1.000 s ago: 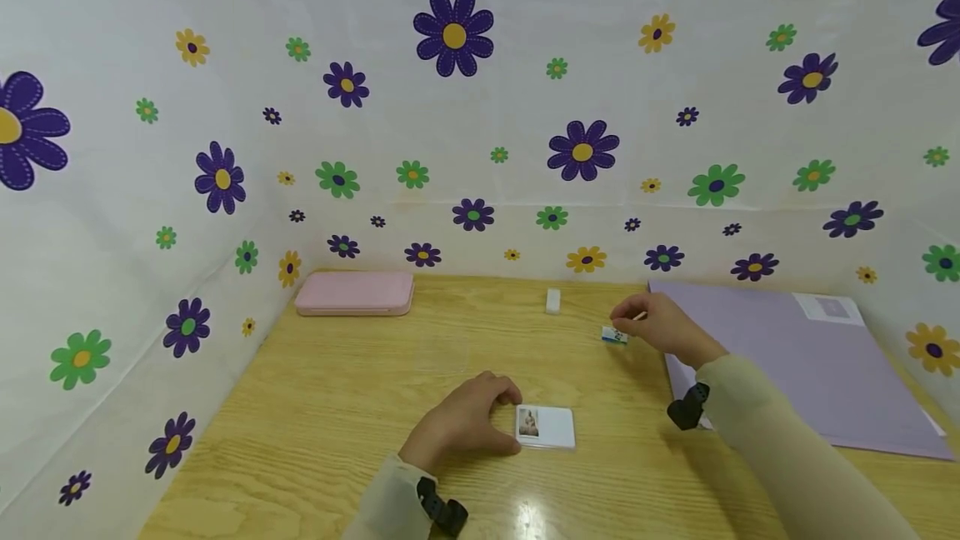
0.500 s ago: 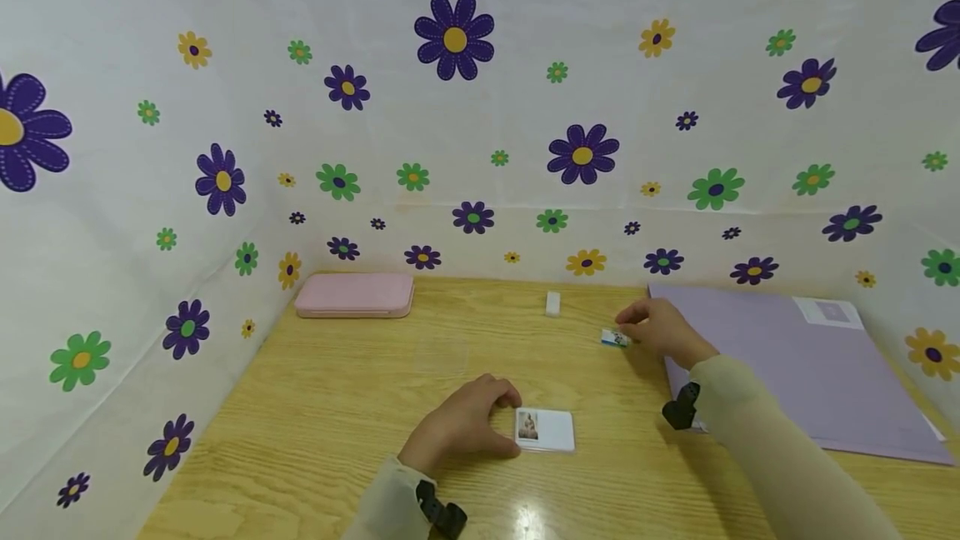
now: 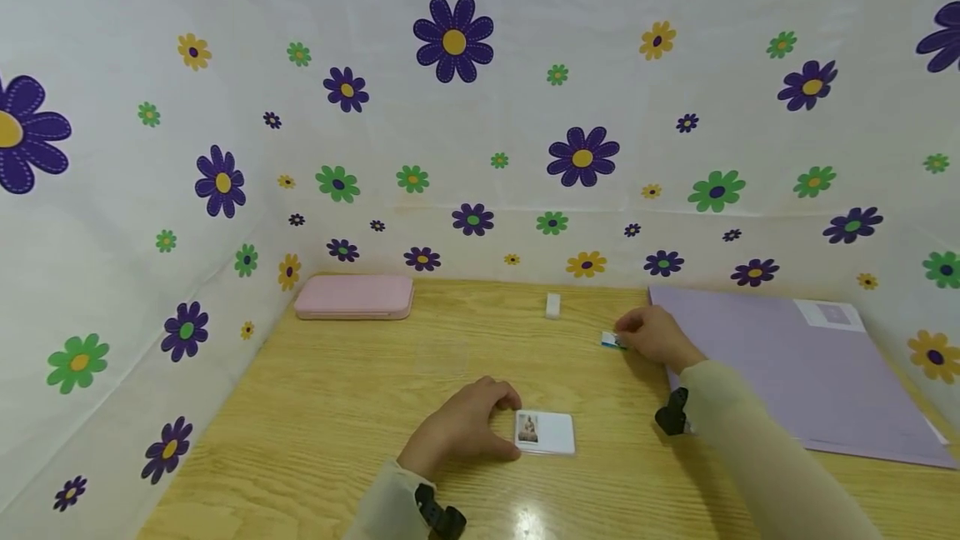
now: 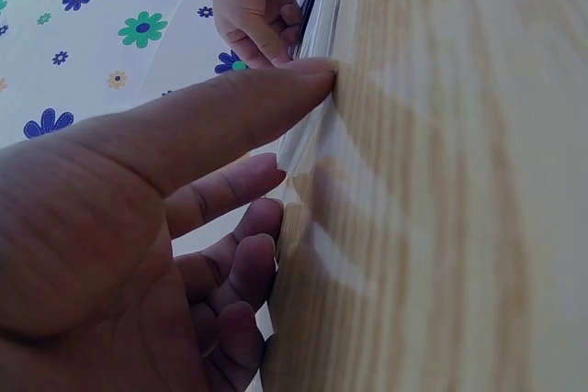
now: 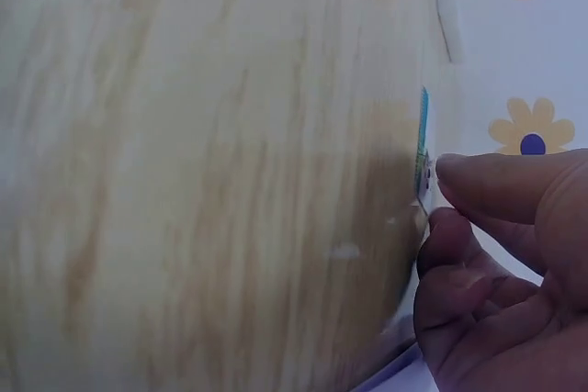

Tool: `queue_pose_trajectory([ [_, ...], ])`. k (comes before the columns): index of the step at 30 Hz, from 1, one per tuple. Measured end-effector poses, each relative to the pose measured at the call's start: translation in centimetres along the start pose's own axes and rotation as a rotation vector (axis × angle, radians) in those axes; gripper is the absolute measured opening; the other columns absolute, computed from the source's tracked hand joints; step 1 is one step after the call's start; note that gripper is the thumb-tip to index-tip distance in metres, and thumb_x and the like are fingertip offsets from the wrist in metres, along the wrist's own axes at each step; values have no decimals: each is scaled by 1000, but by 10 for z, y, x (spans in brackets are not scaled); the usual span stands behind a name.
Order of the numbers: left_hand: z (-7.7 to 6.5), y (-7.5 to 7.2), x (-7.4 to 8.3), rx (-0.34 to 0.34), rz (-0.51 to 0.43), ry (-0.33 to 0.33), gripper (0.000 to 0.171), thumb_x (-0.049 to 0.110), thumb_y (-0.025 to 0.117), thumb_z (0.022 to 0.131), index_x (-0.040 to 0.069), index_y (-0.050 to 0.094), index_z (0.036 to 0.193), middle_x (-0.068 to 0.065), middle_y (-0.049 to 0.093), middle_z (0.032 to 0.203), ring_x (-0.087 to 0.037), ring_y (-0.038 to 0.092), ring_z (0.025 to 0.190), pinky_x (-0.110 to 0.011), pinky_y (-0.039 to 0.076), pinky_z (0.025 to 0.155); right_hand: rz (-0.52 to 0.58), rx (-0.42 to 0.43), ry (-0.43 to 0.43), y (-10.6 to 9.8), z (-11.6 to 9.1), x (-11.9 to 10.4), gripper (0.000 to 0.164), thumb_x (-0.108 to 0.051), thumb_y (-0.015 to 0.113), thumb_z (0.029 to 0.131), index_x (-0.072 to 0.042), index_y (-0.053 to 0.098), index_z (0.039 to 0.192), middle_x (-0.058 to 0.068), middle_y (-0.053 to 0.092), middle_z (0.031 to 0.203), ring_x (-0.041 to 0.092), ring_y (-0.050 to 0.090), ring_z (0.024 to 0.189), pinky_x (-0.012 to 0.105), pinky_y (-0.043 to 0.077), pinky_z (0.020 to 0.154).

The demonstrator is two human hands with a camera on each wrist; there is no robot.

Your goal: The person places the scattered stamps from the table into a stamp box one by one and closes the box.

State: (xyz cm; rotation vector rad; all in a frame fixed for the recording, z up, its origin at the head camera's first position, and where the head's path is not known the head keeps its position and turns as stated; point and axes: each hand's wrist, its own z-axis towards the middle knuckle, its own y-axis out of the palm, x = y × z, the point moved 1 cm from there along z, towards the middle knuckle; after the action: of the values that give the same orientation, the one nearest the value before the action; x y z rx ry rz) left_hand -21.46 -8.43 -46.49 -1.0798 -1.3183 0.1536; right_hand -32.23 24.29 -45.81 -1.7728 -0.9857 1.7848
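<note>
The small blue-and-white packet (image 3: 609, 340) lies sideways, sticking out left of the nearer right hand (image 3: 654, 335), whose fingertips are close together, whether pinching I cannot tell; the left hand (image 3: 463, 423), thumb and forefinger apart, holds the white card (image 3: 556, 432).

Head view forward-down; wrist views close; tabletop (image 3: 322, 440) shared

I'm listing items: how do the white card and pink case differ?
The pink case is larger and thicker than the white card. The case looks plain pink; the card is white with a small picture. The case sits near the flowered wall; the card is right beside the left hand. Both lie on the table.
</note>
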Motion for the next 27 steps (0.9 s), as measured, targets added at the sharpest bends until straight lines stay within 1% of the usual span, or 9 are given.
queue_pose_trajectory([
  [6, -2, 0, -2, -1, 5, 4, 48, 30, 89, 74, 24, 62, 114, 8, 53, 110, -10, 51, 104, -32, 45, 93, -34, 30, 2, 7, 2, 1, 15, -8, 68, 92, 2, 69, 103, 13, 66, 98, 27, 58, 91, 43, 49, 83],
  [11, -3, -1, -2, 5, 5, 20, 48, 29, 89, 74, 22, 63, 114, 7, 53, 109, -10, 51, 103, -32, 45, 93, -30, 46, 7, 9, 1, 1, 12, -8, 68, 92, 2, 69, 99, 12, 66, 94, 26, 58, 88, 43, 48, 81],
  [17, -4, -1, -1, 3, 10, 27, 48, 28, 89, 74, 22, 62, 113, 7, 53, 109, -10, 52, 103, -32, 45, 92, -22, 43, 23, 10, 0, 1, 11, -8, 69, 91, 1, 70, 97, 10, 65, 92, 24, 57, 85, 41, 48, 79],
  [27, -3, 0, -2, 2, 10, 31, 47, 30, 89, 74, 23, 62, 113, 8, 53, 109, -9, 51, 103, -31, 45, 92, 5, 38, 25, 10, -5, -2, 9, -6, 68, 92, 1, 70, 96, 12, 64, 93, 24, 55, 83, 37, 48, 75],
])
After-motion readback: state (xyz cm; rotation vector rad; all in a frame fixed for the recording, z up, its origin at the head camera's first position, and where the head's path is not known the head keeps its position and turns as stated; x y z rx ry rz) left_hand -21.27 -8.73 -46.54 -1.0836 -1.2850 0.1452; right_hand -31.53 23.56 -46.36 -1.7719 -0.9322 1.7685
